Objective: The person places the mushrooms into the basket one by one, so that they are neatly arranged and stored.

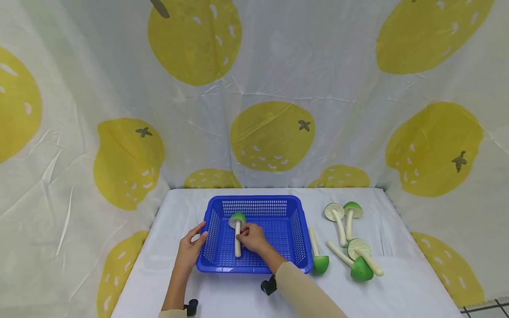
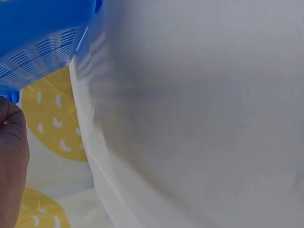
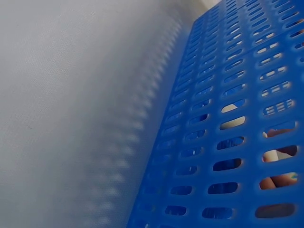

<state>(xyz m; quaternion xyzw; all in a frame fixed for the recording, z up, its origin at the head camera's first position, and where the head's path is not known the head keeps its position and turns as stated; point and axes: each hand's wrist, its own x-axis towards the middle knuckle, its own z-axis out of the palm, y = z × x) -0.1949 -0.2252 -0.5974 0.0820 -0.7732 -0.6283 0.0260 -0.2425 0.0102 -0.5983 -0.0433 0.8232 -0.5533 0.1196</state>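
Note:
A blue plastic basket [image 1: 274, 267] with slotted walls sits on the white cloth. Inside, toward its left, lies a mushroom [image 1: 237, 240] with a green cap and a long pale stem, its cap pointing to the back. My right hand [image 1: 253, 238] reaches over the front rim and pinches the stem; in the right wrist view the basket wall [image 3: 223, 133] mostly hides the fingers. At the left rim, my left hand [image 1: 189, 251] holds the basket edge between thumb and fingers. The left wrist view catches part of that hand [image 2: 12, 156] beneath the basket's rim.
Right of the basket lie more green-capped mushrooms: one [image 1: 320, 264] close against its side, two [image 1: 335, 213] [image 1: 353, 210] farther back, and a crossed pair [image 1: 361, 269] [image 1: 358, 248] nearer the front. A lemon-printed curtain [image 1: 274, 176] encloses the table's back and sides.

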